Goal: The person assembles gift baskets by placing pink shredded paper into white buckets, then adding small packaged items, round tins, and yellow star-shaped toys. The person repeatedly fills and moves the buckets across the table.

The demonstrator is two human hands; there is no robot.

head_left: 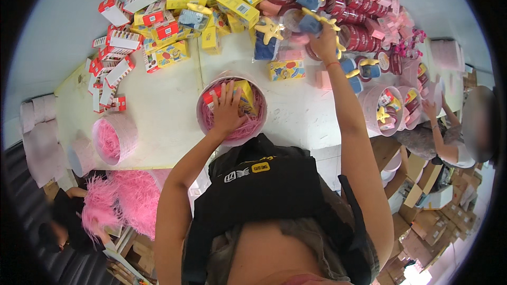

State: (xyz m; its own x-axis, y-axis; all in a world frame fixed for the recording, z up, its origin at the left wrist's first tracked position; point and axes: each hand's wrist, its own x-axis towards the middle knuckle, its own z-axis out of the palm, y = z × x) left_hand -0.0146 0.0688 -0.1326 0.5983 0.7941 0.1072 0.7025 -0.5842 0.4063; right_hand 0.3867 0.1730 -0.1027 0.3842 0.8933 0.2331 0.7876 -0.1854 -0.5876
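My left hand [228, 110] lies with fingers spread inside a round white box [261, 85] standing on the table. Under and beside it are a red carton [212, 98], a yellow carton [247, 95] and pink shredded paper [248, 127]. My right arm stretches forward to a pile of bagged plush starfish toys with blue lower parts. There, my right hand [323, 46] is closed at a yellow starfish toy [330, 22]; its fingertips are partly hidden. Another starfish toy [270, 30] lies in clear wrapping left of this hand.
Yellow cartons [237, 8] and red-white cartons [119, 39] are heaped at the far left, dark red round tins [351, 37] at the far right. Filled boxes [379, 100] stand right; a paper-lined box [116, 137] stands left. Two other people work at the sides.
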